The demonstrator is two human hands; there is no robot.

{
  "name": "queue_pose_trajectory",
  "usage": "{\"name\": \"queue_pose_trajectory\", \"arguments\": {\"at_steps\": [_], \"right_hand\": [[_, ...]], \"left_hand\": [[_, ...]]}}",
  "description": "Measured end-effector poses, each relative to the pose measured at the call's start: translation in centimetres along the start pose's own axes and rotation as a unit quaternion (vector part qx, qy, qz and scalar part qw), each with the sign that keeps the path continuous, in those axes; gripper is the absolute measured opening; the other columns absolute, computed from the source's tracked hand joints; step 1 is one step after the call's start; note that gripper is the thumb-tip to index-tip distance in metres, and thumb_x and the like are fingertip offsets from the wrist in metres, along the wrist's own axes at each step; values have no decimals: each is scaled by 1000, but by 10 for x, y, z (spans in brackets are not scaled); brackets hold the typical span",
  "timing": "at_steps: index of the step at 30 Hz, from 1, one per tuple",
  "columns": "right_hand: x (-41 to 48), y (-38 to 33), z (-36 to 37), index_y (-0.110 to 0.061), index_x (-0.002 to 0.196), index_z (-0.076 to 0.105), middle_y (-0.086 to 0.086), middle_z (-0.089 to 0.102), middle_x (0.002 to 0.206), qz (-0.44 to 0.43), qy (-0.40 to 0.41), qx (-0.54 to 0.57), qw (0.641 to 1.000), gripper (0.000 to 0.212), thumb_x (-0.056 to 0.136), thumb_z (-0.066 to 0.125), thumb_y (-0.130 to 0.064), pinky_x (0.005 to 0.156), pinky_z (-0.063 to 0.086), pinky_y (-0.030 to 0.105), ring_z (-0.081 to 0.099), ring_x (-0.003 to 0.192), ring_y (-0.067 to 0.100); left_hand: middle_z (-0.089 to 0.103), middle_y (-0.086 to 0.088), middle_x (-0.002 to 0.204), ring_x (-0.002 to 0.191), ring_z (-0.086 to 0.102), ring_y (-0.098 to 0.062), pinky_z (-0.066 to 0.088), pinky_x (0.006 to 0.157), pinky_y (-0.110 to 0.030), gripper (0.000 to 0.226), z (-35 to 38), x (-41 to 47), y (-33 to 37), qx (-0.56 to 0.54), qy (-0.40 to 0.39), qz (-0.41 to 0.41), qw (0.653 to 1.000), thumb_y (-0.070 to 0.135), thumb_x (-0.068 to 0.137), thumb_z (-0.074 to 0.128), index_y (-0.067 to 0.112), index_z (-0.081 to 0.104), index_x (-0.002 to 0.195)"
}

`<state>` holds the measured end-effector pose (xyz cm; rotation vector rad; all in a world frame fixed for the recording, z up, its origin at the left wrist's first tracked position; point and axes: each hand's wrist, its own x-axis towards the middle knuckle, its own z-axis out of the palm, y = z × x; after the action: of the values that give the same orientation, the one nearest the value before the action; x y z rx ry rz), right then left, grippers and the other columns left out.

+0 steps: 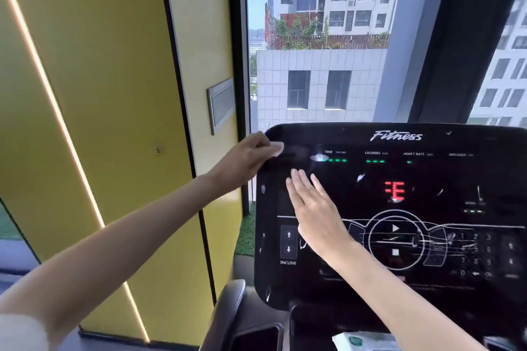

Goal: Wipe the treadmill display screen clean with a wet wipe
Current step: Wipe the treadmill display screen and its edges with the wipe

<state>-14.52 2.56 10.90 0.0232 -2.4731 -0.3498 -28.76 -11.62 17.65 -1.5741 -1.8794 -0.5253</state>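
The black treadmill display screen [427, 202] fills the right half of the head view, streaked with white marks around the play button. My left hand [248, 161] grips the screen's upper left corner and pinches a small white wet wipe [277, 149] against the glass. My right hand [313, 208] lies flat on the left part of the screen, fingers straight and pointing up, with nothing in it.
A wet wipe packet [362, 341] lies in the console tray below the screen. A dark cup holder [256, 338] sits at the lower left of the console. A yellow wall panel [114, 94] stands to the left, a window [328, 51] behind.
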Motion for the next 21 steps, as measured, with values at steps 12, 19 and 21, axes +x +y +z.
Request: {"name": "queue_pose_trajectory", "arguments": {"at_steps": [12,19,21], "right_hand": [[-3,5,6,12,129,46,28,44,136,-39,6,-43,998,60,70,44,0,106,35,49,42,128,38],[-2,6,6,11,133,40,28,38,141,-49,-9,-64,997,69,68,60,-3,108,31,49,37,132,38],[-2,8,7,10,134,39,27,37,142,-53,-9,-67,996,69,69,60,-3,109,30,49,35,133,37]], "left_hand": [[52,-13,98,88,49,-22,53,67,-34,34,3,-26,26,56,-117,60,990,-8,83,57,0,58,117],[56,-16,94,83,58,-25,54,71,-35,30,8,-35,33,12,-68,-3,998,7,93,44,2,63,116],[56,-14,94,81,59,-23,53,70,-35,29,11,-42,37,-17,-78,-20,997,8,94,47,3,64,116]]}}
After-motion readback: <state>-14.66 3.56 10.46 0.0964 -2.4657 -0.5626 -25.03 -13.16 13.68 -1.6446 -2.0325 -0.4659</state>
